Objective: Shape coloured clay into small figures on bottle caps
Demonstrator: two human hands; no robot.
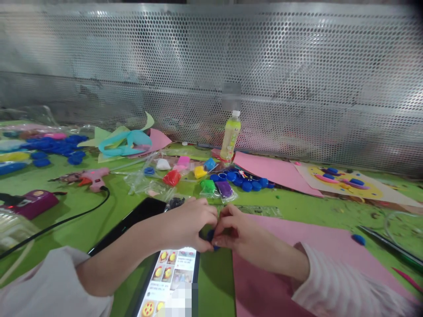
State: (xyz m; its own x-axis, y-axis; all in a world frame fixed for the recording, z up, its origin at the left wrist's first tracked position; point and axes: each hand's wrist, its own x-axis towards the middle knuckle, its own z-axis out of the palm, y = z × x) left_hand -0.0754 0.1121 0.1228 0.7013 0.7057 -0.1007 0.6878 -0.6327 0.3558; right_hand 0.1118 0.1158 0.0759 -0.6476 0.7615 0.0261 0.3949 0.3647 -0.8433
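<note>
My left hand and my right hand meet above the table, fingertips pinched together. Between them shows a small dark blue piece, mostly covered by the fingers; whether it is clay or a bottle cap I cannot make out. Under my left forearm lies a lit phone showing small food pictures. A pink paper sheet lies beneath my right forearm, with a small blue lump near its right edge. Just beyond my fingers sit green and purple clay packets.
Blue bottle caps, a drink bottle and more bagged clay stand farther back. At left are a pink glue gun and its black cord. A decorated yellow picture lies back right, before a perforated metal panel.
</note>
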